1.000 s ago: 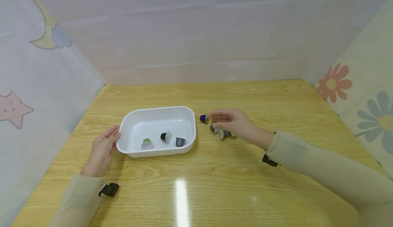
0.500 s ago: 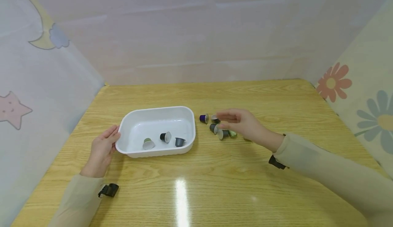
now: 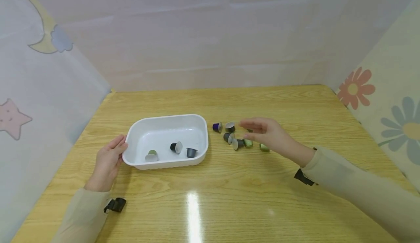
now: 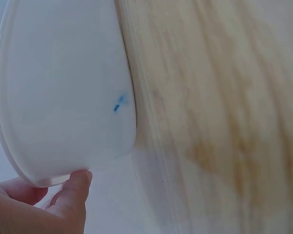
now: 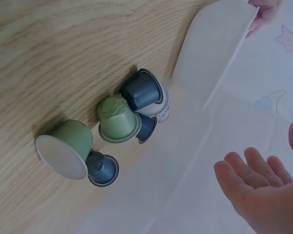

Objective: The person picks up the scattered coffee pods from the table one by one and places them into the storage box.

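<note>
My left hand [image 3: 106, 162] grips the left end of a white plastic tray [image 3: 167, 118], thumb at the rim. The left wrist view has the thumb and fingers [image 4: 79, 187] pinching the tray's edge. Inside lie a green coffee capsule [image 3: 152, 156], a black one [image 3: 176, 147] and a grey one [image 3: 191, 153]. My right hand [image 3: 270, 135] hovers over a group of coffee capsules right of the tray, fingers relaxed and holding nothing. In that group are a purple capsule [image 3: 217, 127], dark ones [image 3: 228, 138] and green ones [image 5: 116, 117]. The hand partly covers the group in the head view.
Everything stands on a wood-grain table [image 3: 236, 192]. A pale cloth wall [image 3: 210, 46] rises behind it, with printed side walls left and right. Each wrist wears a small black camera [image 3: 115, 204].
My right hand has moved right, away from the tray, uncovering more dark and green capsules. The green capsule in the tray has rolled slightly left. My left hand keeps its grip.
</note>
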A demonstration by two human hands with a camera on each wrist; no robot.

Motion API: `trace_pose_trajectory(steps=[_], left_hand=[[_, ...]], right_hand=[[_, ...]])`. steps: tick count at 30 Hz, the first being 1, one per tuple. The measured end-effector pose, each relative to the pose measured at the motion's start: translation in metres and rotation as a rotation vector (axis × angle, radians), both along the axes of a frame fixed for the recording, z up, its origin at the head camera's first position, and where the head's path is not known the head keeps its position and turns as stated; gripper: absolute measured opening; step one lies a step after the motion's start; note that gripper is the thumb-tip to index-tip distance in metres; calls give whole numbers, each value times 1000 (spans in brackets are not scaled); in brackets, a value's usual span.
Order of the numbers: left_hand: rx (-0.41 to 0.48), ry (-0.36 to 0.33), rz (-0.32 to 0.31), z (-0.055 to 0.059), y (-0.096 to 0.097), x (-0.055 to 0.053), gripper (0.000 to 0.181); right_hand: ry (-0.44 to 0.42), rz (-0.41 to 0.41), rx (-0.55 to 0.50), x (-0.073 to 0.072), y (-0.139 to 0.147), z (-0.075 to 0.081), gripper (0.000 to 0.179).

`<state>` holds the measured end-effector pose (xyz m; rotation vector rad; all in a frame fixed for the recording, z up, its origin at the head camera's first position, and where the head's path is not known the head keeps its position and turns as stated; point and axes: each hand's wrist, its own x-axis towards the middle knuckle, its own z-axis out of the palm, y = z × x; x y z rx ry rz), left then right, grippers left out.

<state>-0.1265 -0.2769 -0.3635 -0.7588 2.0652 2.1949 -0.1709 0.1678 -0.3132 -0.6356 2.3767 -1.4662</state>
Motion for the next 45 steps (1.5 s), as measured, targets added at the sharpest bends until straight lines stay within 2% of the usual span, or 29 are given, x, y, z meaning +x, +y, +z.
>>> trace_pose_trajectory(steps=[9,14,21,29,36,45], left_hand=[[1,-17,31,0,-1,1,57],[36,-15,52,1,-1,2,57],[28,-13,34,1,-1,2,57],[21,-5,23,2,-1,2,57],[20,-6,45,0,-1,-1,58],[22,-10,33,1,-1,-2,57]], right_hand=[[69,-27,39,5,12,-7,45],[73,-43,65,8,19,-12,46],[83,-42,70,10,25,-16,48],[78,-86,78,12,36,-25,51],[68,-91,78,12,44,-34,58],[110,-58,128,8,53,-45,66]])
